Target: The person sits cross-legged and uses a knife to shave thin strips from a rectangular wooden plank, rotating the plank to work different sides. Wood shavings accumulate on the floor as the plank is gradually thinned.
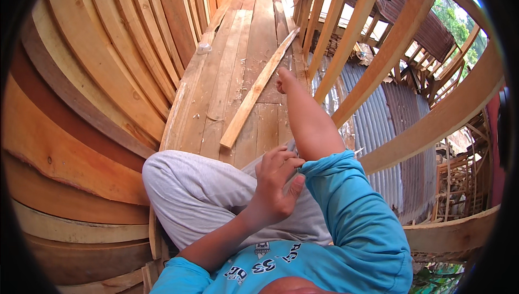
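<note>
My left hand (275, 187) is raised over my lap with its fingers curled, at the rolled hem of the blue right sleeve (338, 172). Its fingertips and thumb close on the edge of the cloth. My right arm stretches forward, bare below the sleeve, and my right hand (281, 82) is curled into a fist with no object showing in it. Just left of that fist, a long narrow wooden strip (253, 99) lies slantwise on the plank floor (219, 91). The strip's far end looks tapered and rough.
Curved wooden planks (102, 61) form a wall on my left. Upright timber ribs (389, 50) stand on my right, with corrugated metal sheets (373, 115) beyond them. Wood shavings and a small clear object (204, 48) lie on the floor. My grey-trousered knee (178, 177) is bent in front.
</note>
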Demonstrator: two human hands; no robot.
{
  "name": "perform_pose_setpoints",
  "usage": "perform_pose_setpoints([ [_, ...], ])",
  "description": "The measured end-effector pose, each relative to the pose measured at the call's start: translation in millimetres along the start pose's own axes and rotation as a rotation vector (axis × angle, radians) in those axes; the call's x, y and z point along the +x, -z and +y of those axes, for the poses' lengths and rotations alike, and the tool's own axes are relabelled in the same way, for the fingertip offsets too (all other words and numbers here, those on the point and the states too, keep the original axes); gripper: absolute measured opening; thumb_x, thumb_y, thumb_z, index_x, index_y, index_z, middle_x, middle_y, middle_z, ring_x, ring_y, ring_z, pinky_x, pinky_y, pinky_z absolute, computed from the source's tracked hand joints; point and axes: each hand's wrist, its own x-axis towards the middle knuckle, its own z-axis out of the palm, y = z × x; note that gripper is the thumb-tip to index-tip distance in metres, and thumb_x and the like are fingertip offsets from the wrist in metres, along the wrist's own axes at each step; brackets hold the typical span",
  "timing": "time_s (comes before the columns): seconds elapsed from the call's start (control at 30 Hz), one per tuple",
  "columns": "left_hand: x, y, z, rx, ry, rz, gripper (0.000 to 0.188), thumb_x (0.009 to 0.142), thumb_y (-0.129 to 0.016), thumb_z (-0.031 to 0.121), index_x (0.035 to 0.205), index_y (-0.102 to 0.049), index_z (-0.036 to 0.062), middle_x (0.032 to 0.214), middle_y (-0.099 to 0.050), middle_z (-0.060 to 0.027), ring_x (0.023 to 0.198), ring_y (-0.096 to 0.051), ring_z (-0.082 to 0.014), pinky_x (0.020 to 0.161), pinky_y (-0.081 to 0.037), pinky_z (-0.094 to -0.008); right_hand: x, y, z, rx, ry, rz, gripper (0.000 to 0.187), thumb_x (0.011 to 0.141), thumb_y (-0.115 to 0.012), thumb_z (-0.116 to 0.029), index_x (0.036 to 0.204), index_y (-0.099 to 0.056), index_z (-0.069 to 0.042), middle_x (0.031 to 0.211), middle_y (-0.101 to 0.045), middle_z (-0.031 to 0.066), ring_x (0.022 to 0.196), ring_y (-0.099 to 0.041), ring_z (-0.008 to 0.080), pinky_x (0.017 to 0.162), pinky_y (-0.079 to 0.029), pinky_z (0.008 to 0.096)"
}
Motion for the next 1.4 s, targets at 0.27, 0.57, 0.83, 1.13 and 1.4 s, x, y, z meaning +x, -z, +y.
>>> perform_pose_setpoints([
  [0.27,-16.7,-29.4,-14.8,-0.375,0.123,-0.049,0.042,0.092,-0.064,0.029,0.125,-0.057,0.0051,0.133,-0.052,-0.0170,0.134,-0.041,-0.0363,0.112,-0.026,-0.0477,24.6,11.5,-10.7,0.155,-0.145,-0.019,0.029,0.093,-0.049,-0.034,0.092,-0.043,-0.006,0.073,-0.046,0.0085,0.050,-0.040,0.0134,0.039,-0.033,0.0242],
  [0.57,-25.3,-47.0,-33.8,-0.447,0.123,-0.317,0.059,0.081,-0.065,0.026,0.137,-0.054,0.0072,0.155,-0.038,-0.0198,0.151,-0.018,-0.0369,0.120,-0.008,-0.0536,-1.8,33.5,-27.3,0.438,-0.220,0.013,0.027,0.093,-0.049,-0.031,0.088,-0.041,-0.006,0.073,-0.044,0.0065,0.050,-0.037,0.0141,0.041,-0.030,0.0272],
  [0.83,-46.3,-84.4,-46.1,-0.851,0.308,-0.439,0.090,0.067,-0.067,0.013,0.152,-0.038,0.0051,0.161,-0.028,-0.0206,0.153,-0.018,-0.0331,0.124,-0.009,-0.0469,-6.6,28.2,-30.4,0.495,-0.266,0.019,0.028,0.093,-0.049,-0.033,0.086,-0.041,-0.007,0.071,-0.044,0.0047,0.050,-0.038,0.0143,0.041,-0.030,0.0270],
  [1.13,-51.6,-71.3,-16.0,-0.592,-0.083,-0.934,0.070,0.073,-0.062,0.017,0.140,-0.048,0.0031,0.133,-0.058,-0.0149,0.131,-0.048,-0.0311,0.119,-0.023,-0.0456,0.1,37.1,-44.0,0.265,-0.203,-0.040,0.031,0.094,-0.051,-0.036,0.090,-0.044,-0.006,0.071,-0.045,0.0057,0.050,-0.039,0.0139,0.040,-0.031,0.0267],
  [1.4,38.6,22.7,-51.7,-0.229,0.044,-1.007,0.028,0.093,-0.059,0.017,0.118,-0.062,0.0060,0.115,-0.067,-0.0123,0.109,-0.063,-0.0269,0.099,-0.047,-0.0388,-13.0,67.8,-38.6,-0.345,0.164,-0.279,0.027,0.094,-0.048,-0.033,0.100,-0.043,-0.006,0.075,-0.052,0.0097,0.052,-0.044,0.0154,0.042,-0.036,0.0304],
])
